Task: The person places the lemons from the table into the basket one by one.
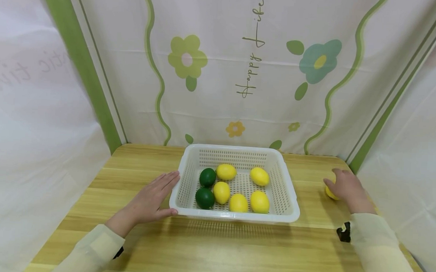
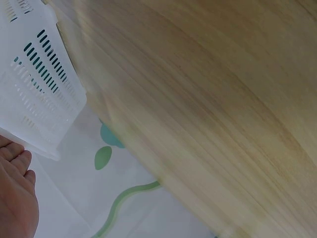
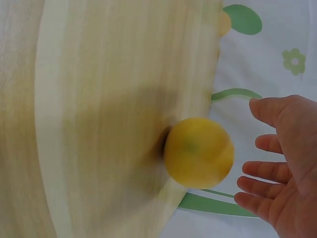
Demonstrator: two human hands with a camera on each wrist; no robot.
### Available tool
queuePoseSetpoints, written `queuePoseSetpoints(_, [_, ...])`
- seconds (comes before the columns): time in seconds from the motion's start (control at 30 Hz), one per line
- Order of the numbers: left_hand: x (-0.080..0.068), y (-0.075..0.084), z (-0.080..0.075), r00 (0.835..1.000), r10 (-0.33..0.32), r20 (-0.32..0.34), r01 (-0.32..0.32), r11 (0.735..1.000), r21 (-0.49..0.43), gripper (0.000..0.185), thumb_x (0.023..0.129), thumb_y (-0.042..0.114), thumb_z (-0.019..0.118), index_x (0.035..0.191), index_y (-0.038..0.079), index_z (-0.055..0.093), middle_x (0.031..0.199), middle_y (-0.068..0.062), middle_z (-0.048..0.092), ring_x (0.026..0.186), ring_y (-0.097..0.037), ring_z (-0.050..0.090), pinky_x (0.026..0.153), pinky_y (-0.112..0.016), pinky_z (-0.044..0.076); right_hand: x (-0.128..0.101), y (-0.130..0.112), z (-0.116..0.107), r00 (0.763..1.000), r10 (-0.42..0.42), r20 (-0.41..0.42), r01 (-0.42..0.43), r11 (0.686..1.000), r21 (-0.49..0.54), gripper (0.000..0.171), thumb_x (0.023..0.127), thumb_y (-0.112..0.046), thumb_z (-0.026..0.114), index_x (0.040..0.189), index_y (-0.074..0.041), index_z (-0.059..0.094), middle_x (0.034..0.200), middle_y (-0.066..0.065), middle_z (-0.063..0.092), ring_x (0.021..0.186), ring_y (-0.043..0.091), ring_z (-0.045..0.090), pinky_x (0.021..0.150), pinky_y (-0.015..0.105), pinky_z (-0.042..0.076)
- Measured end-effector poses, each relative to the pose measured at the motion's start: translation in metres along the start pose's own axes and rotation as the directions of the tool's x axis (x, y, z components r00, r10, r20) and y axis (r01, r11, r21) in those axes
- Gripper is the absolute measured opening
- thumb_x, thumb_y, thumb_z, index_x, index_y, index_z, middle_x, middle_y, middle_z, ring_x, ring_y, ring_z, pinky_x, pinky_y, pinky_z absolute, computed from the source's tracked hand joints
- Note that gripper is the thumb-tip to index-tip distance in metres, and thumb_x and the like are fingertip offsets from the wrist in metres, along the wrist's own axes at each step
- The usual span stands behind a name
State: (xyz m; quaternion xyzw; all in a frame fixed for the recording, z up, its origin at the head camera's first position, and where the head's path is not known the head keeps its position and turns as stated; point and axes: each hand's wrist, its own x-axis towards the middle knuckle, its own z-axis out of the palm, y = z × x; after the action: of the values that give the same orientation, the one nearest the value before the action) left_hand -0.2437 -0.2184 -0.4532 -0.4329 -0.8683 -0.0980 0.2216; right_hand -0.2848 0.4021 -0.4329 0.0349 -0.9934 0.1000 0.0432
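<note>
A white slotted basket [image 1: 235, 150] stands mid-table, holding several yellow lemons [image 1: 238, 202] and two green limes [image 1: 204, 198]. My left hand [image 1: 153, 200] lies flat on the table with straight fingers against the basket's left wall and the thumb at its front left corner. The left wrist view shows the fingertips [image 2: 15, 163] beside the basket [image 2: 39, 89]. One more lemon [image 1: 328, 192] sits on the table at the far right. My right hand [image 1: 345, 185] hovers over it. In the right wrist view the right hand [image 3: 277, 171] is spread, with a small gap to the lemon [image 3: 198, 152].
The wooden table [image 1: 213, 249] is walled by white cloth printed with green flowers [image 1: 187, 59] at the back and both sides. The lone lemon lies close to the table's right edge, by the right cloth wall.
</note>
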Motion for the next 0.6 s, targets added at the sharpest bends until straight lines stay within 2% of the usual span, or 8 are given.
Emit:
queuePoseSetpoints(0.27, [-0.001, 0.000, 0.000, 1.000, -0.014, 0.007, 0.014, 1.000, -0.008, 0.095, 0.093, 0.070, 0.035, 0.145, -0.009, 0.035, 0.150, -0.023, 0.036, 0.137, -0.037, 0.036, 0.111, -0.050, 0.029, -0.001, 0.005, 0.010, 0.999, 0.028, 0.035, -0.028, 1.000, 0.012, 0.064, 0.097, -0.029, 0.055, 0.132, 0.022, 0.038, 0.125, 0.048, 0.038, 0.112, 0.063, 0.038, 0.093, 0.070, 0.035])
queuePoseSetpoints(0.6, [-0.001, 0.000, 0.001, 1.000, -0.004, 0.003, 0.004, 1.000, -0.002, 0.095, 0.093, 0.071, 0.033, 0.145, -0.009, 0.035, 0.150, -0.023, 0.036, 0.137, -0.037, 0.035, 0.111, -0.050, 0.029, -0.001, 0.018, 0.024, 0.999, 0.011, 0.039, -0.012, 1.000, 0.027, 0.068, 0.095, -0.031, 0.057, 0.133, 0.021, 0.036, 0.128, 0.050, 0.032, 0.113, 0.065, 0.034, 0.094, 0.071, 0.033])
